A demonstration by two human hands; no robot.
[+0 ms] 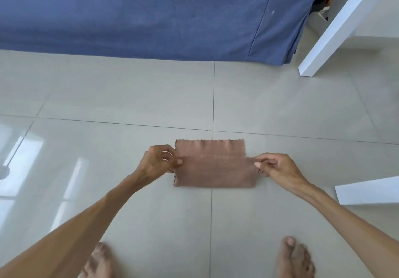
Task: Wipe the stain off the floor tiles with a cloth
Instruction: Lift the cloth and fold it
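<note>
A brown cloth (212, 166) with a wavy edge lies folded on the pale floor tiles (129, 100), just below a grout crossing. My left hand (158, 162) pinches the cloth's left edge between thumb and fingers. My right hand (275, 166) pinches its right edge in the same way. The upper layer sits slightly offset from the lower one. No stain shows on the tiles around the cloth; whatever lies under it is hidden.
A blue fabric-covered sofa (151, 18) runs along the far side. White furniture legs stand at the right (332, 31) and lower right (367, 191). Two bare feet (295, 258) rest on the tiles near the bottom edge.
</note>
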